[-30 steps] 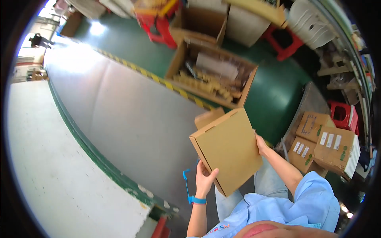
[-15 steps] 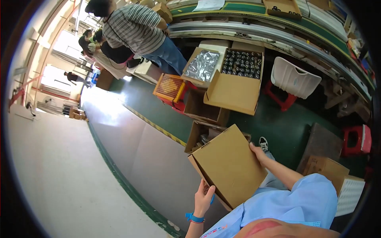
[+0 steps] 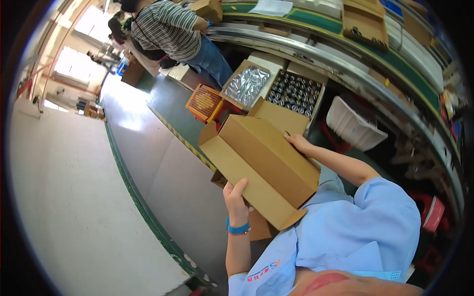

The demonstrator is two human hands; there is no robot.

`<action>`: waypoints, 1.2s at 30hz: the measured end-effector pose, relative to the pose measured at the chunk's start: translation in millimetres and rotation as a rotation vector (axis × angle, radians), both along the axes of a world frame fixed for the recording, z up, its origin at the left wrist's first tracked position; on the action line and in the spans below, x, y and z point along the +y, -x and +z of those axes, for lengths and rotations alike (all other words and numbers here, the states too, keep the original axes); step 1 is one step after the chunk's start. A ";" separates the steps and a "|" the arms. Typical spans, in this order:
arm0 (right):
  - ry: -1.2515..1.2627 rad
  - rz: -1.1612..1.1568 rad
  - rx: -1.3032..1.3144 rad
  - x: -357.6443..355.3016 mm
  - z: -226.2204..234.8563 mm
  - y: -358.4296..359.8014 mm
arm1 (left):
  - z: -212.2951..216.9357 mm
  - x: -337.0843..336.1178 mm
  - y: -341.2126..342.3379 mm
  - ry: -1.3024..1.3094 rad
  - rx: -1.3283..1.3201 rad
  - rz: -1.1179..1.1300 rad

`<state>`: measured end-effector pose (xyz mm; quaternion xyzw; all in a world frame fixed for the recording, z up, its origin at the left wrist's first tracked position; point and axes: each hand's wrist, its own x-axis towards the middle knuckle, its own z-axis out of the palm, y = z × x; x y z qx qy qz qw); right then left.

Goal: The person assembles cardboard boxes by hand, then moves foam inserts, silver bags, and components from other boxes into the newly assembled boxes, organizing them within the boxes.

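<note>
A brown cardboard box (image 3: 269, 155) is held in front of my body, tilted, its long front flap (image 3: 249, 180) folded out. My left hand (image 3: 237, 200) grips the outer edge of that flap, thumb on top. On the box's other side, my right hand (image 3: 299, 144) holds the edge, fingers partly hidden. Just beyond, an open carton of dark round-topped cylindrical parts (image 3: 296, 93) stands beside a carton with a clear plastic bag (image 3: 248, 85) in it. The held box covers part of the open carton's lid flap (image 3: 281, 116).
An orange and yellow crate (image 3: 203, 102) stands left of the cartons. To the right is a white plastic seat (image 3: 353, 123). A long workbench with a green top (image 3: 316, 19) runs along the back. A person in a striped shirt (image 3: 168, 32) stands at far left.
The box has turned and moved away from me, and its long flap has come open. My left hand has shifted onto the flap; my right hand has moved farther away with the box.
</note>
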<state>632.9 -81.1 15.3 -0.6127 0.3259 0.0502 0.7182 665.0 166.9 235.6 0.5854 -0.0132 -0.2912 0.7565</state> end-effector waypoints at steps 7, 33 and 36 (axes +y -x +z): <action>-0.138 0.137 -0.095 -117.4 -46.3 -78.9 | -45.7 -163.0 -48.8 -0.006 0.007 0.062; 0.134 0.108 0.161 -434.2 -95.5 -131.3 | -126.2 -281.5 -142.0 -0.255 0.044 0.415; 0.432 0.071 -0.132 -400.5 -92.6 -136.5 | -135.8 -267.4 -143.0 -0.343 -0.036 0.437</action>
